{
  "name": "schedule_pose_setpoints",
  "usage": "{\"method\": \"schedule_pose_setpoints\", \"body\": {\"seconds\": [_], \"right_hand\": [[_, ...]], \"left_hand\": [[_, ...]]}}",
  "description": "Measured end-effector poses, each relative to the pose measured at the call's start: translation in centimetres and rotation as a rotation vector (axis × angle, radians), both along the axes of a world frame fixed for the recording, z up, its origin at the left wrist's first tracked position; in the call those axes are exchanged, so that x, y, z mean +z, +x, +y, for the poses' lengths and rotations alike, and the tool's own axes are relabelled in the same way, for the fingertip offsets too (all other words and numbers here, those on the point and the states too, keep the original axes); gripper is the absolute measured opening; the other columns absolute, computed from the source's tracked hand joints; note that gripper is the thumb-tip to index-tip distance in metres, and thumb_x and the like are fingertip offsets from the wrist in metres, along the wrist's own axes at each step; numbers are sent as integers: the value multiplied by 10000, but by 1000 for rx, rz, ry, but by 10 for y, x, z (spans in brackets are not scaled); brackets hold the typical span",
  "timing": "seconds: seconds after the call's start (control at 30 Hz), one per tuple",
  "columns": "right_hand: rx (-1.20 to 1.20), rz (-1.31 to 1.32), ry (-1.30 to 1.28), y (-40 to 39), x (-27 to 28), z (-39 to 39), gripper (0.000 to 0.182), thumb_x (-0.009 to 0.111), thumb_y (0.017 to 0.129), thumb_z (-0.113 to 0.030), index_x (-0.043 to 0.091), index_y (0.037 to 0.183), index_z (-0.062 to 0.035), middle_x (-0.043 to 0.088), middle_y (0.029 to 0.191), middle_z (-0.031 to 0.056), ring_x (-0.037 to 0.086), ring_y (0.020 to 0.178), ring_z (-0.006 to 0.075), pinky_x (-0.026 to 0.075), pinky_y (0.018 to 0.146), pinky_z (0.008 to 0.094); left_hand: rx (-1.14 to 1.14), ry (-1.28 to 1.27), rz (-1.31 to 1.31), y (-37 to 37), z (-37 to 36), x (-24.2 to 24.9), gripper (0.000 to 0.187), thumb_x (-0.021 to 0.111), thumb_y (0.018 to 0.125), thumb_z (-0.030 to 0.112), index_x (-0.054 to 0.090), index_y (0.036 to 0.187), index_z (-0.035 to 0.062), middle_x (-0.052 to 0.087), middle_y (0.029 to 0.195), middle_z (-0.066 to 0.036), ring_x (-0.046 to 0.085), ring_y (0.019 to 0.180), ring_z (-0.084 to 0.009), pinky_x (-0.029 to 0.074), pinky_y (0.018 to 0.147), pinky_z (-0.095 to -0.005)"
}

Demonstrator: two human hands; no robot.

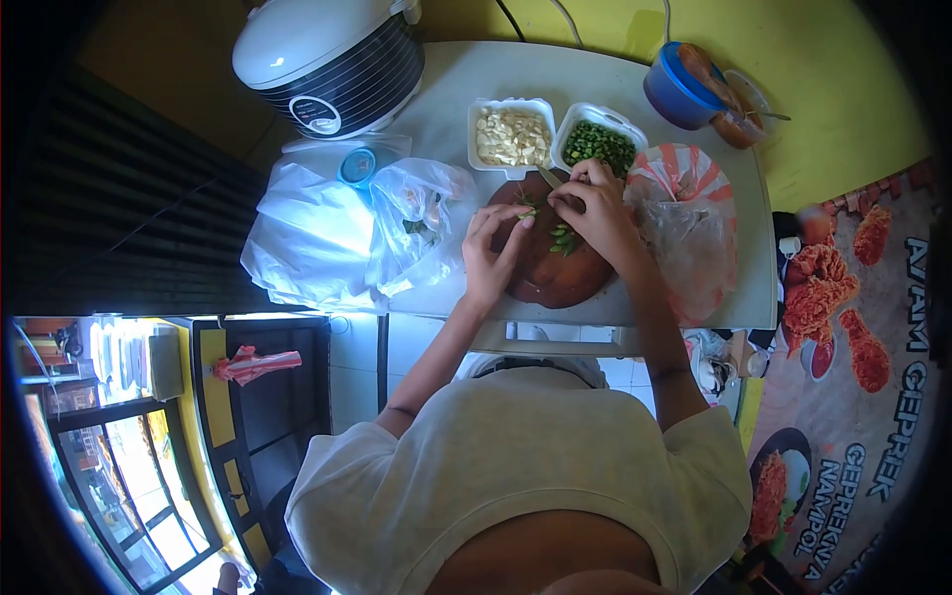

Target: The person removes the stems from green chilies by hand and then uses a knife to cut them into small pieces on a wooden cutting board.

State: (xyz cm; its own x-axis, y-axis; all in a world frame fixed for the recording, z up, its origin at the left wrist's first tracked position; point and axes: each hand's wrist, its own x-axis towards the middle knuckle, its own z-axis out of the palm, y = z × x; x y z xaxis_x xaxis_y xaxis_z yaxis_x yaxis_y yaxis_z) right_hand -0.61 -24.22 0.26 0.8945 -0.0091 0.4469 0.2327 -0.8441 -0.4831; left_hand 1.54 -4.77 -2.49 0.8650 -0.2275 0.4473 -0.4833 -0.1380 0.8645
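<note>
My left hand [489,253] is over the left side of a round brown cutting board [555,285], its thumb and fingers pinching a small green chili [532,207]. Close beside it, my right hand [598,210] has thumb and index finger pinched together; what is between them is too small to make out. A narrow blade-like piece [548,178] shows at the board's upper edge, partly behind the right fingers. Several green chilies [564,239] lie on the board below the right hand. Behind the board stand a white foam box [472,149] of pale slices and another foam box [572,117] of chopped green pieces.
Plastic bags [307,238] and a blue-lidded cup [357,167] lie left of the board. A rice cooker [332,69] stands at the back left. Red-striped wrapping [709,183] is to the right; a blue tub [677,87] stands at the back right table edge [759,228].
</note>
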Motion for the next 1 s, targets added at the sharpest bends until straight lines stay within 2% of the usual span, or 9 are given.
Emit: {"method": "schedule_pose_setpoints", "body": {"seconds": [0.1,0.17,0.43,0.5,0.63,0.73,0.8,0.9,1.0], "right_hand": [[17,-30,47,1,-2,-2,119,764,813,-186,729,899,-112,527,1027,52,540,1025,251,389,858,403],[16,-49,45,-3,6,0,120,744,840,-147,695,922,-73,531,1016,74,553,1012,255,415,879,380],[132,-12,40,-28,21,10,103,694,880,-132,649,954,-75,526,1062,81,540,1054,273,399,921,393],[158,7,75,-36,19,13,123,701,857,-87,631,958,-84,521,1074,79,529,1083,268,374,945,401],[137,5,60,-53,27,14,132,701,853,-71,619,955,-89,521,1077,75,525,1092,261,361,953,409],[110,23,62,-63,31,14,135,696,855,-70,613,959,-91,522,1079,73,526,1092,257,363,946,410],[74,13,42,-71,33,14,141,699,857,-72,608,964,-85,522,1082,70,530,1080,253,363,946,404],[48,-2,101,-81,29,17,154,709,858,-79,620,983,-77,527,1080,76,533,1061,261,370,941,398],[74,-61,235,-90,25,21,164,740,845,-118,671,991,-88,536,1050,67,548,1023,252,397,888,394]], "left_hand": [[-2,-12,22,1,0,-3,165,733,872,66,720,1033,30,689,1017,-96,635,989,-212,479,903,-315],[3,-8,2,1,1,-2,165,731,873,61,719,1034,28,690,1016,-96,639,978,-208,482,899,-312],[-26,-98,109,-2,1,-3,160,717,882,59,715,1039,26,709,1017,-100,660,919,-219,480,896,-314],[-113,72,-12,-5,5,4,166,721,880,77,716,1038,28,719,1010,-95,664,923,-215,476,896,-320],[-167,122,-30,-12,8,15,141,728,878,129,731,1003,63,723,998,-83,664,930,-268,472,874,-361],[-297,159,2,-18,9,20,166,726,877,67,715,1036,21,722,1008,-89,662,935,-182,485,892,-316],[-378,-6,252,-24,6,15,150,700,896,21,706,1042,-9,718,1024,-82,653,947,-137,499,883,-283],[-414,-234,422,-36,1,12,143,675,908,-18,694,1049,-36,708,1040,-80,642,978,-118,509,885,-258],[-414,-282,398,-44,3,14,152,645,918,-36,712,1054,-26,696,1083,-95,657,963,-134,515,879,-271]]}}
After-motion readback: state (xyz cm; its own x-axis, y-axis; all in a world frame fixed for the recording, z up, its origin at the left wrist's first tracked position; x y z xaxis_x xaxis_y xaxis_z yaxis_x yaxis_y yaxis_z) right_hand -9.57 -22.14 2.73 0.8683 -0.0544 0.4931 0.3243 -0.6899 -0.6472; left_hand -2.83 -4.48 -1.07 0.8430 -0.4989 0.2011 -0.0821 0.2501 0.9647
